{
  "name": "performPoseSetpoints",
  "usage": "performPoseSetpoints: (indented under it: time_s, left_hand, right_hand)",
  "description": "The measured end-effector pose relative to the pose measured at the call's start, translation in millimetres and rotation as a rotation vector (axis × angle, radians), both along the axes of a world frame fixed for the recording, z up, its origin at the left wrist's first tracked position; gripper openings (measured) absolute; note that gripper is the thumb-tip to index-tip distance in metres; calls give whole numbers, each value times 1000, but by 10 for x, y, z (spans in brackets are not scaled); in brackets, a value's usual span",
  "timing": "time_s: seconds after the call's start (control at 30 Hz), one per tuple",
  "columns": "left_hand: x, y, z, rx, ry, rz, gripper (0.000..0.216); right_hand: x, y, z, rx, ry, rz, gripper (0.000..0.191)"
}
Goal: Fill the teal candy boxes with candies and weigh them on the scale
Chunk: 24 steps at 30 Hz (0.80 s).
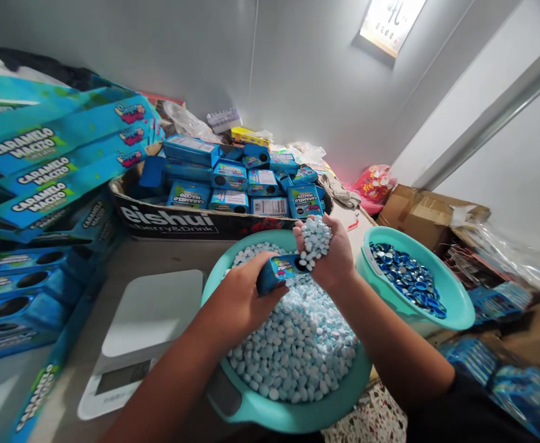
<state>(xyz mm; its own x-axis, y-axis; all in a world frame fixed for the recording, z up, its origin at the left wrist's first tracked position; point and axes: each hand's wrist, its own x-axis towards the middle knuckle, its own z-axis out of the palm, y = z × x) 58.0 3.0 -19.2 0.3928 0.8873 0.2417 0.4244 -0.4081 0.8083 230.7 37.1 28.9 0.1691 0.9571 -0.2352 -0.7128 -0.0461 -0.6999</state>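
My left hand [254, 289] is wrapped round a small blue candy box [285, 268], tilted with its round opening toward the right. Cupped in my right hand [337, 252] is a heap of white and pale blue candies [316, 239], at the mouth of the box. Both hands are above a turquoise basin [293, 418] filled with loose candies [293, 344] of the same kind. Part of the box is covered by the left fingers.
A white kitchen scale [152, 314] lies left of the basin. Behind is a carton [168, 224] of blue boxes [263, 183]. Stacked printed display boxes [43, 166] rise at left. Another turquoise basin [459, 301] holds blue and silver caps [408, 277]. Cardboard boxes [408, 209] stand at right.
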Motion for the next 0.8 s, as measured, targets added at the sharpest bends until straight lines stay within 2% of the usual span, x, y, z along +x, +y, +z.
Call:
performPoseSetpoints:
  time_s: [0.4, 0.8]
  left_hand:
    - [35, -6, -52, 23, 67, -45, 42]
    - [9, -10, -45, 17, 30, -93, 39]
  right_hand:
    - [-9, -51, -18, 173, -253, -50, 22]
    - [-34, -83, -20, 175, -241, -12, 21]
